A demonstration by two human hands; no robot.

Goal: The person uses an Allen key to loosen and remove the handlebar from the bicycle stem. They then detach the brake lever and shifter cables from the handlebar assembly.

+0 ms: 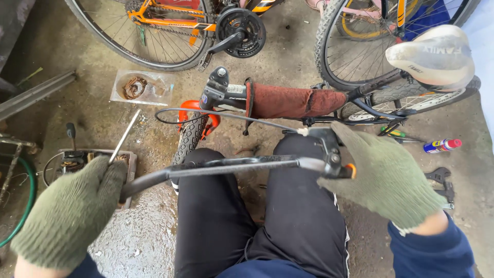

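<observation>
Seen from the head camera, a person seated on a garage floor point(128, 242) works on a black handlebar point(216, 167) laid across the knees. The left hand point(69, 211), in a green knitted glove, is closed around the bar's left end together with a thin metal rod point(124, 136) that juts up and away. The gloved right hand point(383, 177) is clamped over the brake lever point(329, 154) at the bar's right end, steadying it; a grey cable point(221, 116) loops from there toward the small bicycle point(288, 100) lying on its side ahead, its frame wrapped in red cloth. A clear tray of rusty parts point(139, 87), a toolbox point(77, 159), a spray can point(442, 145) and a wrench point(440, 177) sit within reach. Two other bicycles point(206, 25) stand behind.
</observation>
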